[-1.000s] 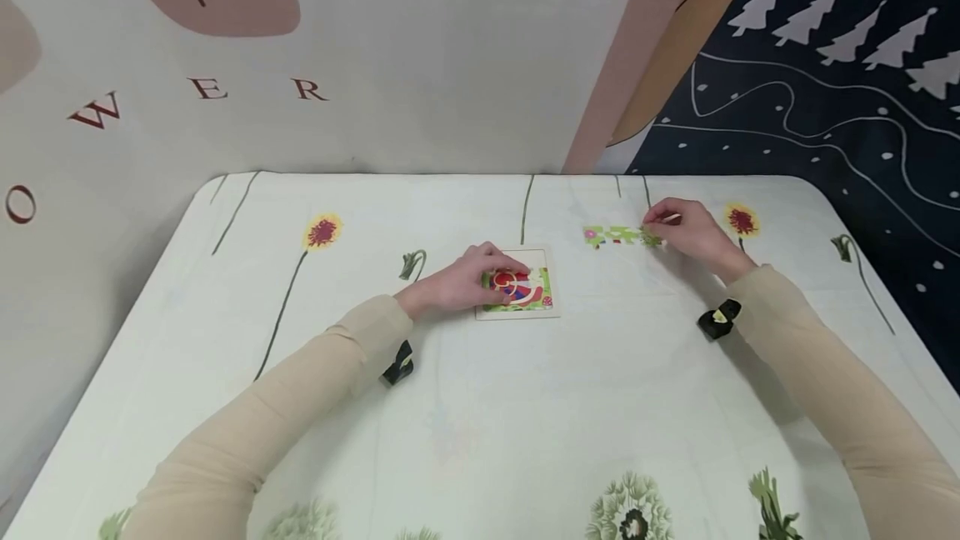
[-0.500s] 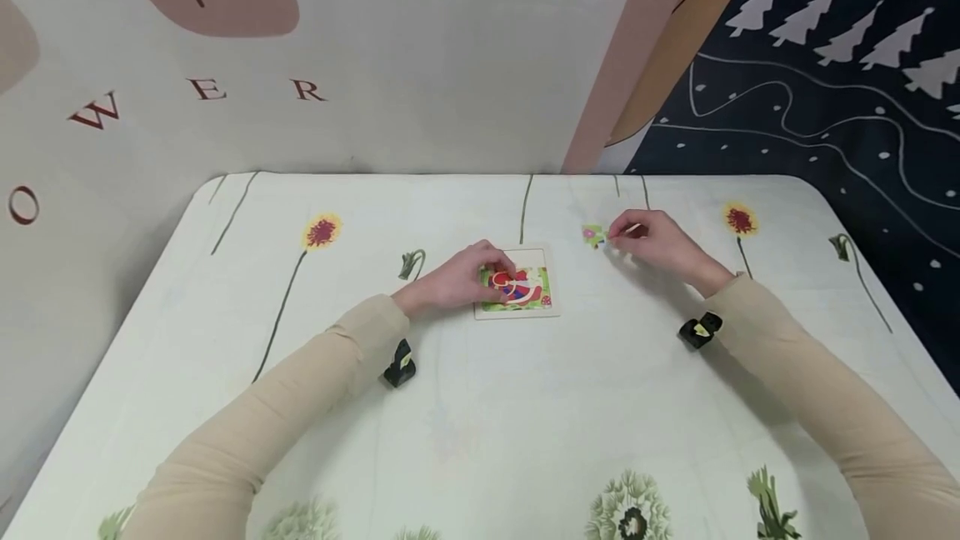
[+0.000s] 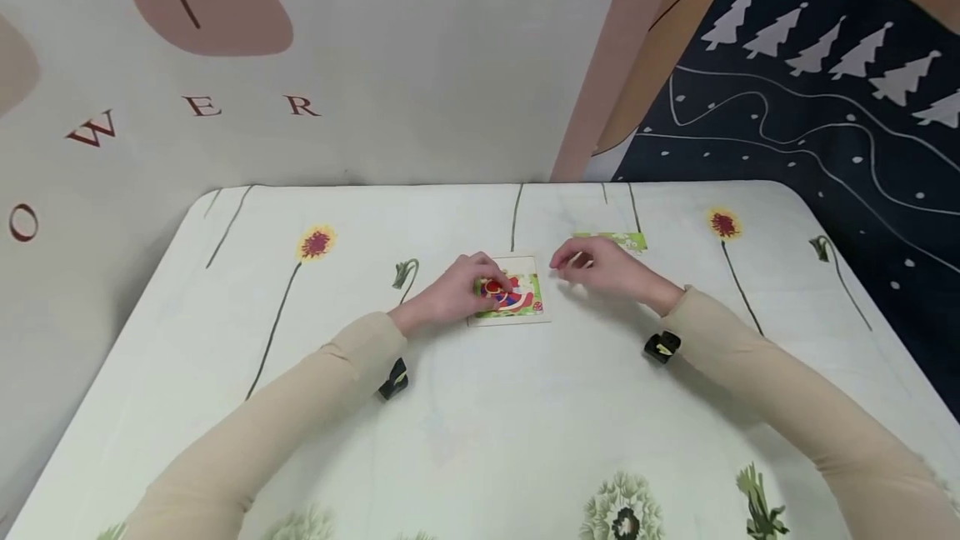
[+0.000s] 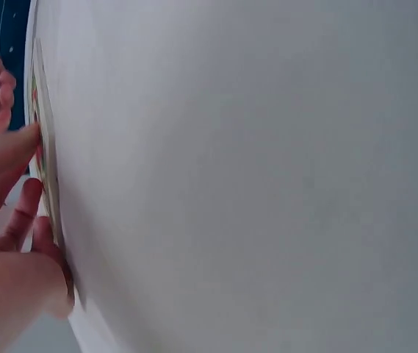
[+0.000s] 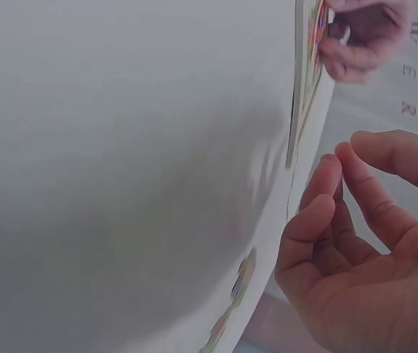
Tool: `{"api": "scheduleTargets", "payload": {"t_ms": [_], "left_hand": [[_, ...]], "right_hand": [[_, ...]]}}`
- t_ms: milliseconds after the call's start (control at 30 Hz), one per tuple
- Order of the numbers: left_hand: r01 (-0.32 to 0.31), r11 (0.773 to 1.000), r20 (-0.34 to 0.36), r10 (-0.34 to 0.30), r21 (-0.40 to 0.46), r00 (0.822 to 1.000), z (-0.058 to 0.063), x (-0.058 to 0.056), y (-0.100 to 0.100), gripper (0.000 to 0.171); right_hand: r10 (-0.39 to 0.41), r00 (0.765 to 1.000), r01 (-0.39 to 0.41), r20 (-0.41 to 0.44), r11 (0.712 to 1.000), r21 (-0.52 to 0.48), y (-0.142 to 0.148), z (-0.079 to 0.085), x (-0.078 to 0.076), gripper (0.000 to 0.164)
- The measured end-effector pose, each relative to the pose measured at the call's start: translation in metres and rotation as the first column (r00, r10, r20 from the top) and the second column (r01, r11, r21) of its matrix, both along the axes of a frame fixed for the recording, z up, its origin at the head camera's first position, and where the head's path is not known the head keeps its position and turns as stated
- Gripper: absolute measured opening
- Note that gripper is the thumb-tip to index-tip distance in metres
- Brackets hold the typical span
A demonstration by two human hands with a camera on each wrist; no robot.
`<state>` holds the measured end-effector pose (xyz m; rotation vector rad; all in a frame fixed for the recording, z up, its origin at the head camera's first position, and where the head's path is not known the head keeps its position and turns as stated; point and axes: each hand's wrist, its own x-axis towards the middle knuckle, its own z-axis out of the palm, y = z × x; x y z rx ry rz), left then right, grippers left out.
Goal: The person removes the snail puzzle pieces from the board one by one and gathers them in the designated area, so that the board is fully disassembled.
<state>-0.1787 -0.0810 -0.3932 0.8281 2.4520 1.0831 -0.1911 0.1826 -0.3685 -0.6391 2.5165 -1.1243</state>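
A small wooden jigsaw puzzle board [image 3: 510, 320] with a red, blue and green picture lies mid-table, its upper part bare wood. My left hand [image 3: 452, 292] holds the board's left side, fingertips on the picture and thumb near the lower edge. In the left wrist view, fingers [image 4: 19, 209] curl at the edge of the board. Just right of the board is my right hand [image 3: 600, 263], its thumb and fingertips bent close together. In the right wrist view no piece shows at those fingertips [image 5: 326, 173].
Behind the right hand lies a row of green puzzle pieces [image 3: 632, 240], partly covered by it. The white tablecloth [image 3: 465, 448] carries printed flowers. A pale wall [image 3: 420, 90] rises at the table's far edge, with a dark tree-printed cloth [image 3: 780, 132] at right.
My right hand has moved left and nearer, from the right end of the row of pieces to beside the board. The left hand keeps its hold, and the head view has shifted slightly.
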Motion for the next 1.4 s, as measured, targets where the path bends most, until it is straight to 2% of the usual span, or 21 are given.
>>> {"api": "scheduleTargets", "payload": {"t_ms": [133,233,367,600,800,933,1167,1400], "left_hand": [[-0.001,1.000,-0.042,0.000,-0.021,0.999,0.000,0.002,0.001,0.023],[0.007,1.000,-0.009,-0.007,0.013,1.000,-0.002,0.001,0.001,0.023],[0.029,0.997,0.050,-0.032,0.066,0.998,-0.005,0.000,0.000,0.023],[0.070,0.995,0.106,-0.078,0.076,0.991,-0.008,-0.003,-0.002,0.026],[0.126,0.989,0.075,-0.132,0.083,0.988,-0.008,-0.006,-0.004,0.028],[0.131,0.988,0.084,-0.138,0.087,0.987,-0.008,-0.006,-0.004,0.028],[0.165,0.983,0.047,-0.169,0.078,0.985,-0.009,-0.007,-0.004,0.030],[0.164,0.985,0.057,-0.167,0.059,0.984,-0.007,-0.008,-0.004,0.031]], "right_hand": [[0.061,0.998,-0.061,-0.025,0.998,0.004,-0.012,-0.004,-0.002,0.018],[0.087,0.996,-0.086,-0.036,0.996,0.012,-0.020,-0.007,-0.003,0.019],[0.082,0.996,-0.081,-0.019,0.996,0.038,-0.027,-0.011,-0.003,0.020],[0.068,0.998,-0.068,-0.002,0.995,0.075,-0.031,-0.014,-0.005,0.018],[0.062,0.998,-0.063,0.014,0.995,0.075,-0.033,-0.013,-0.008,0.013],[0.063,0.998,-0.064,0.013,0.995,0.078,-0.034,-0.014,-0.010,0.010],[0.047,0.998,-0.049,0.042,0.997,0.058,-0.036,-0.012,-0.011,0.007],[0.052,0.997,-0.053,0.053,0.998,0.028,-0.035,-0.012,-0.012,0.006]]}}
